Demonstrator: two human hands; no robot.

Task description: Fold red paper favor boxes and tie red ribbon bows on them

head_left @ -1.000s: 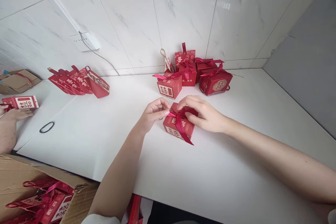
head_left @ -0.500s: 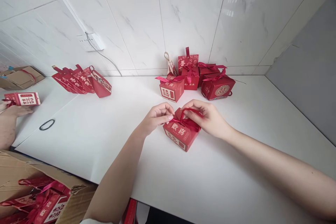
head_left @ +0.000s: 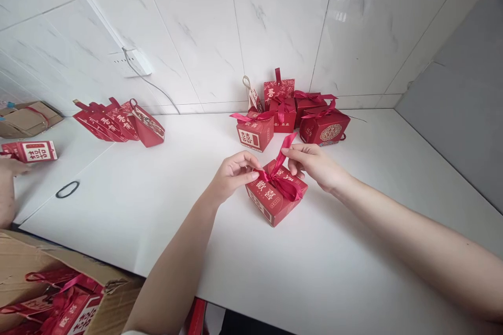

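A red gift box with pale lettering rests on the white table, a red ribbon knotted on its top. My left hand pinches a short stretch of the ribbon at the box's left top edge. Between thumb and forefinger, my right hand holds another ribbon end, raised above the knot toward the back. The ribbon's loop lies over the right side of the lid.
Several red boxes with ribbons stand by the wall behind. Flat red packets lean at the back left. A black ring lies left, near another person's hand. An open carton holds red boxes at the lower left.
My right hand has pulled a ribbon end up and out from the knot, and the ribbon now stretches upward. The other person's hand and box have shifted slightly left.
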